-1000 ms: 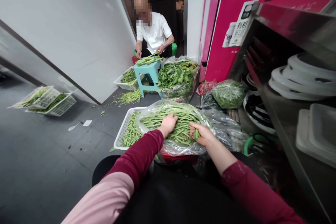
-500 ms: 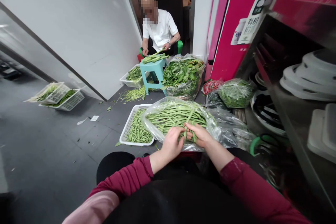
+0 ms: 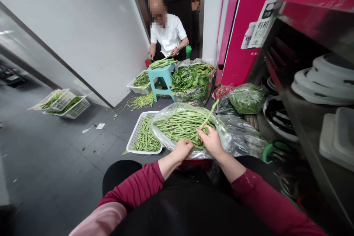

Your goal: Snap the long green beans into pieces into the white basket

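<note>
"Right hand?"
"Clamped on 1 long bean over the bag; its long axis slants, far tip pointing away, rightward."
"Left hand?"
"Fingertips together; can't tell if holding anything."

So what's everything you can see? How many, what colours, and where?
long beans: many, green, in the clear bag
clear bag: one, see-through, centre
stool: one, light blue, centre back
baskets: four, white, one beside the bag, one beside the stool, two far left
short beans: many, green, in the nearest basket
co-worker: one, white shirt, behind the stool
leafy greens: many, green, bagged beside the stool
red bundle: one, red, beyond the clear bag
pink panel: one, pink, back right
pale containers: several, white, right shelf
left fingers: one hand's, bare, over the clear bag
right fingers: one hand's, bare, holding a long bean
</note>
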A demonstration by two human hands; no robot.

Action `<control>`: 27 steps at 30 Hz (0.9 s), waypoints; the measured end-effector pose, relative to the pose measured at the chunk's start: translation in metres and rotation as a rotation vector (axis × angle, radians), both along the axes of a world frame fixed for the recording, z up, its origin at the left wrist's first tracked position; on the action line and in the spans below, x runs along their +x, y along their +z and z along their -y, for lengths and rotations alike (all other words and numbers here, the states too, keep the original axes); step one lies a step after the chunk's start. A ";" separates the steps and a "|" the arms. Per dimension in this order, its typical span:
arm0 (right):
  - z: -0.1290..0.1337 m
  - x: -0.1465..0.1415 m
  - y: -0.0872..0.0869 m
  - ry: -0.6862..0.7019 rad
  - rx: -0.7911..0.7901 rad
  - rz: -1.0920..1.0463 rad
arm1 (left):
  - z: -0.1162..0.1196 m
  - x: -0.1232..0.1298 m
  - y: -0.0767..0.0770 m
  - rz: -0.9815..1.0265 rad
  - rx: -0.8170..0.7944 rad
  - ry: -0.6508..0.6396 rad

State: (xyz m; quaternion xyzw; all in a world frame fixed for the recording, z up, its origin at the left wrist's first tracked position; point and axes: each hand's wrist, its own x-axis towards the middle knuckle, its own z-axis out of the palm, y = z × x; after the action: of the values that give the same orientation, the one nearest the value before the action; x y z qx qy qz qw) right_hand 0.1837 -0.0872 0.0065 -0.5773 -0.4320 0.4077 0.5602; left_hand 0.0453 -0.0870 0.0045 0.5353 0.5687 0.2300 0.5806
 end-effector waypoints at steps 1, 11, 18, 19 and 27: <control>0.001 0.003 0.002 -0.022 0.008 0.056 | -0.008 -0.001 -0.005 -0.089 0.012 0.019; 0.004 0.016 0.010 0.560 -0.213 -0.525 | -0.073 -0.001 0.053 0.323 0.065 -0.090; 0.008 0.015 0.015 0.659 -0.232 -0.660 | -0.085 0.005 0.068 0.554 0.102 -0.009; 0.007 0.014 0.013 0.644 -0.232 -0.667 | -0.084 0.004 0.067 0.541 0.116 0.004; -0.011 0.013 -0.010 0.227 -0.342 -0.731 | -0.012 0.000 0.091 0.068 0.729 -0.161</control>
State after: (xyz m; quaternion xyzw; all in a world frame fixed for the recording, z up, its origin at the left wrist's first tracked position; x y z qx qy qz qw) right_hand 0.1969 -0.0762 -0.0032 -0.4282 -0.1916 0.7108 0.5242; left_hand 0.0452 -0.0752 0.0959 0.7420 0.3861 0.3885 0.3866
